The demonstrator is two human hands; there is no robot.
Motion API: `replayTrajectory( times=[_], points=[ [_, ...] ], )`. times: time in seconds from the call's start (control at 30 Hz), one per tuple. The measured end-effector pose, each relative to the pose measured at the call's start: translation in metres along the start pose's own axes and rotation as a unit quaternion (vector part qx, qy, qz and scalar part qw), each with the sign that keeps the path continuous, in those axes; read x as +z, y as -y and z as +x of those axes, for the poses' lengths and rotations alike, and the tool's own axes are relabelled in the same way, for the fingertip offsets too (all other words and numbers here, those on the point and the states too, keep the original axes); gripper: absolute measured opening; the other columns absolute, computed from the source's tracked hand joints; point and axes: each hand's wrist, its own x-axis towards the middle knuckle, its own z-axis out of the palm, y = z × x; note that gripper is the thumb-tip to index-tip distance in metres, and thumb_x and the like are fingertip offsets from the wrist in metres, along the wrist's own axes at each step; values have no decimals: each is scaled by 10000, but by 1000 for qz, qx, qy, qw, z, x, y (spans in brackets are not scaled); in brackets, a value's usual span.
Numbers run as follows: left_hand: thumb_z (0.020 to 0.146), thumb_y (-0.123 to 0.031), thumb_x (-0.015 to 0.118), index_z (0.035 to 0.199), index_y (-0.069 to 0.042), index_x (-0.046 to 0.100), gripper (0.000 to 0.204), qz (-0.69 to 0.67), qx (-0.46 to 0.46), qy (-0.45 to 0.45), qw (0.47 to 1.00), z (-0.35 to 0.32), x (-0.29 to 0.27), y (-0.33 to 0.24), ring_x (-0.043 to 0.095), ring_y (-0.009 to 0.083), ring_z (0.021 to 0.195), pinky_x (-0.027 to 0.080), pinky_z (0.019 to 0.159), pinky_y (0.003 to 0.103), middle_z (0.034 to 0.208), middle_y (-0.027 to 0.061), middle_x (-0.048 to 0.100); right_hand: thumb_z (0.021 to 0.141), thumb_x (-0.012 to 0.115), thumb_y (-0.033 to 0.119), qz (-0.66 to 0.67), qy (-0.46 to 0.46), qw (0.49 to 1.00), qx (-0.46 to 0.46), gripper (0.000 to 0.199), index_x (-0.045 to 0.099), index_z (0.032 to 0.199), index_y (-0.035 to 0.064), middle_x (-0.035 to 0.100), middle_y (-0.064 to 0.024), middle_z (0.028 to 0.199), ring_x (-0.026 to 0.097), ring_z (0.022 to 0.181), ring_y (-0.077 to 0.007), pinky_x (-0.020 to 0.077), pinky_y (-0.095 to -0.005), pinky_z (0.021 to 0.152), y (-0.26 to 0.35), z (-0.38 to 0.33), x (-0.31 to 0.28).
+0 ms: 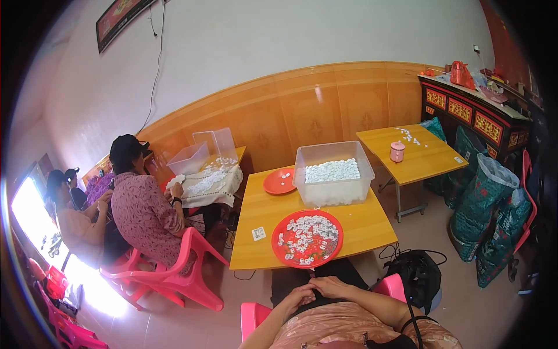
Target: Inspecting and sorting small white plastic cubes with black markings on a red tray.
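Observation:
My left hand (pixel 300 296) and my right hand (pixel 330 287) are close together over my dark-trousered lap, just below the table's near edge. Their fingers curl toward each other and look closed. Whatever may be between them is too small to make out. Directly beyond them, a round red tray (pixel 280 251) sits at the front of the yellow table (pixel 372 235), strewn with many small white pieces with dark marks. Behind it stands a clear plastic bin (pixel 334 193) holding a heap of small white pieces (pixel 332 170).
A red plate (pixel 274 185) is left of the bin, and a white card (pixel 258 234) nearer. To the right, another table (pixel 427 166) bears a pink lidded cup (pixel 397 152). Green sacks (pixel 479 200) and a black bag (pixel 414 276) are at right. A seated person (pixel 142 203) works at left.

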Motion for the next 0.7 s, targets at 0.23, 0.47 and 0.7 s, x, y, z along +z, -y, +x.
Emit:
replayTrajectory(
  times=[0.23, 0.47, 0.7],
  points=[
    [967, -66, 643, 1276, -49, 672, 311, -51, 17, -14, 998, 8, -6, 3, 667, 84, 727, 537, 670, 191, 872, 45, 741, 1043, 584, 256, -10, -69, 997, -34, 242, 621, 1243, 124, 692, -215, 1017, 695, 921, -462, 575, -529, 746, 14, -5, -10],
    [1001, -78, 635, 1199, -43, 687, 207, -61, 13, -14, 998, 19, -22, 21, 681, 91, 700, 550, 642, 189, 872, 64, 760, 1059, 563, 312, -11, -13, 1000, -22, 270, 621, 1262, 143, 731, -217, 1037, 710, 909, -458, 576, -541, 742, 1, -3, -3],
    [989, -74, 649, 1189, -42, 694, 207, -68, 7, -25, 997, 17, -17, 17, 678, 92, 695, 554, 650, 198, 874, 66, 761, 1072, 545, 323, -19, 13, 1000, 12, 268, 621, 1268, 157, 739, -211, 976, 709, 843, -471, 572, -557, 717, 2, -6, -3]
  ],
)
